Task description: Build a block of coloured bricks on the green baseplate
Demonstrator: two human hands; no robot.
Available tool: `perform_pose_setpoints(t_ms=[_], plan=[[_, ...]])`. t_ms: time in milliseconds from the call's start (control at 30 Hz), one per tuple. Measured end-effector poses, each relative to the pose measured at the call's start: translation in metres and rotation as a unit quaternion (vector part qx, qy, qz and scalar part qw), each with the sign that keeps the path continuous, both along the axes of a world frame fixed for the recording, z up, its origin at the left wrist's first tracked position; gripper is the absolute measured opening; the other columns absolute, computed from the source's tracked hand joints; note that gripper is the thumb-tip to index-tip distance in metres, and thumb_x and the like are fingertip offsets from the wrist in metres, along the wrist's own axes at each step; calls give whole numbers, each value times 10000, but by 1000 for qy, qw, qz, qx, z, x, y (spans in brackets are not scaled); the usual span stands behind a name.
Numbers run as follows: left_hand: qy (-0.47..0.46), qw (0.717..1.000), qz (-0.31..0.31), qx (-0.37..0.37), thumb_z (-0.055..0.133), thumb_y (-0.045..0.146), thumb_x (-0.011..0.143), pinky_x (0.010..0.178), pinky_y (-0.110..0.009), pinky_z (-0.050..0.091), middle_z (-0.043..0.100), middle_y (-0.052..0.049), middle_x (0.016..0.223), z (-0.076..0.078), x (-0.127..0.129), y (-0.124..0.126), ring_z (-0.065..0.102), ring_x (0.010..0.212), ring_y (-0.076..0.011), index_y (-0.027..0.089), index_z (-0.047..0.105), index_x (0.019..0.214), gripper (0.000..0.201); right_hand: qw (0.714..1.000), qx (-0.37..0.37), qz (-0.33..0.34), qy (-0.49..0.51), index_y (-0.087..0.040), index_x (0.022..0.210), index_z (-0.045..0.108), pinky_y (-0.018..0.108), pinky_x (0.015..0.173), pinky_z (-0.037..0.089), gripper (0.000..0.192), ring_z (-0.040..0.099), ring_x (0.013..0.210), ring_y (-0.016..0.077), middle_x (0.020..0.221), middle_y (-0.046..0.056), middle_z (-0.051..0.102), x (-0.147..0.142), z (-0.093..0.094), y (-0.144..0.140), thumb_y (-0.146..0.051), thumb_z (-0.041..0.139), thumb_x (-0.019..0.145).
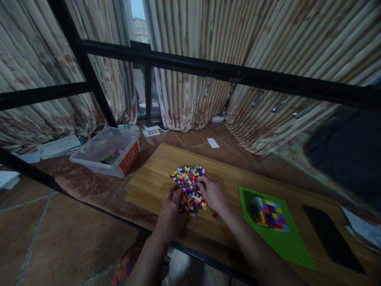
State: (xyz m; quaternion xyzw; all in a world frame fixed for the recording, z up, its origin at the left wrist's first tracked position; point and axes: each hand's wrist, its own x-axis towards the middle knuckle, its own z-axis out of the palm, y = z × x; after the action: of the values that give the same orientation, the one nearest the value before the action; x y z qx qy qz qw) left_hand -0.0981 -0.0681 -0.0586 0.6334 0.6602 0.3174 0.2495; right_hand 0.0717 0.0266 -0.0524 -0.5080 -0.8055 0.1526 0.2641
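Observation:
A heap of small coloured toy bricks (190,174) lies spread on a wooden board, in many colours. My left hand (171,208) rests at the heap's near left side, its fingers curled together against the bricks; what is between the fingertips is too small to make out. On the right edge of the heap is my right hand (212,192), thumb and fingers bent close together among the bricks, and anything they grip is hidden. A lone red brick (214,215) lies below my right wrist. To the right, a hollow multicoloured brick structure (270,213) stands on a green baseplate (293,242).
The wooden board (149,176) sits on a brown cloth-covered surface. A clear plastic box (98,165) with a few pieces inside stands at left. A dark flat slab (333,238) lies at right. A black metal bar (190,65) crosses before the curtains (190,99).

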Motion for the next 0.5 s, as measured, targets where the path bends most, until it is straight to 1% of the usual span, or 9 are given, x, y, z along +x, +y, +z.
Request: perform_pose_setpoints(t_ms=[100, 333, 500], plan=[[2, 1000, 13, -8, 674, 113, 627, 1006, -407, 480, 433, -141, 1388, -2, -1, 4, 561, 1169, -272, 166, 477, 1322, 725, 1000, 5, 3, -6, -212, 853, 585, 299, 784, 433, 90, 569, 845, 182, 884, 35, 612, -2, 1, -2, -182, 513, 899], [17, 1000, 12, -18, 670, 124, 662, 1027, -393, 461, 461, -134, 1368, -3, -5, 10, 546, 1200, -260, 151, 498, 1288, 650, 1000, 7, -3, 1, -211, 780, 553, 314, 786, 427, 115, 531, 841, 186, 853, 29, 576, -2, -1, 2, -160, 573, 881], [31, 999, 20, -33, 702, 154, 661, 997, -398, 484, 484, -146, 1345, -1, -6, 15, 572, 1162, -267, 136, 520, 1262, 628, 1000, 2, 14, 8, -199, 819, 582, 333, 838, 434, 64, 538, 909, 196, 900, 42, 589, -1, -2, 2, -162, 606, 865]])
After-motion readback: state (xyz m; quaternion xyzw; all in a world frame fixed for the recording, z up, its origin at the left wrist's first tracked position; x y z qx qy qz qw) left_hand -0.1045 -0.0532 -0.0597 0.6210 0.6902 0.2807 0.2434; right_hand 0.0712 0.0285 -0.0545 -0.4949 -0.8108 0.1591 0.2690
